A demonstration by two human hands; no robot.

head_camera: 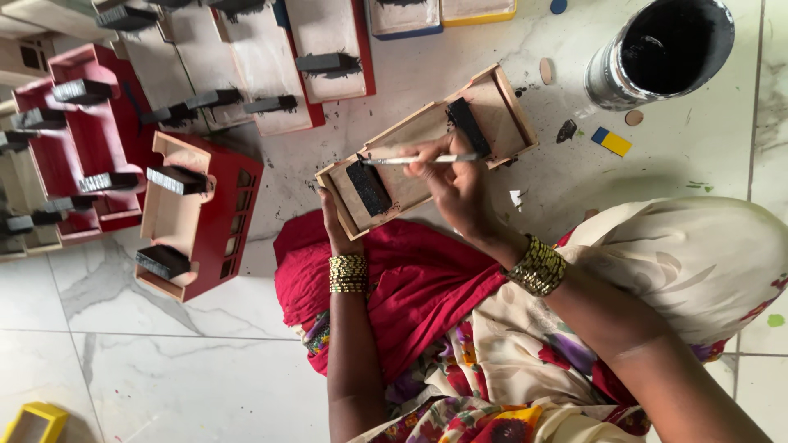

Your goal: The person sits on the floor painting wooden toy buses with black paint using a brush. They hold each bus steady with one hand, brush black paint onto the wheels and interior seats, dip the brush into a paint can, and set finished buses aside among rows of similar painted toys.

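Head view, looking down at a marble tile floor.

Left hand: under the near end of an unpainted wooden tray, mostly hidden by it; it props the tray from below, but whether the fingers are curled cannot be told. Gold bangles on the wrist.

Right hand: closed in a pinch on a thin paintbrush. The brush lies nearly level and points toward 9 o'clock, its tip touching the black block at the tray's near end. A second black block sits at the tray's far end, toward 1 o'clock from the first.

The tray is tilted, long axis running 8 to 2 o'clock, held above the lap over red cloth and a floral cream garment.

Surroundings: an open tin of black paint at 2 o'clock from the tray, well apart. A small blue and yellow piece on the floor at 3 o'clock. A red tray with black blocks at 9 o'clock, near. More red trays beyond it toward 10 o'clock. Unpainted trays with black blocks in a row at 11 o'clock. A yellow box at 7 o'clock, far off.
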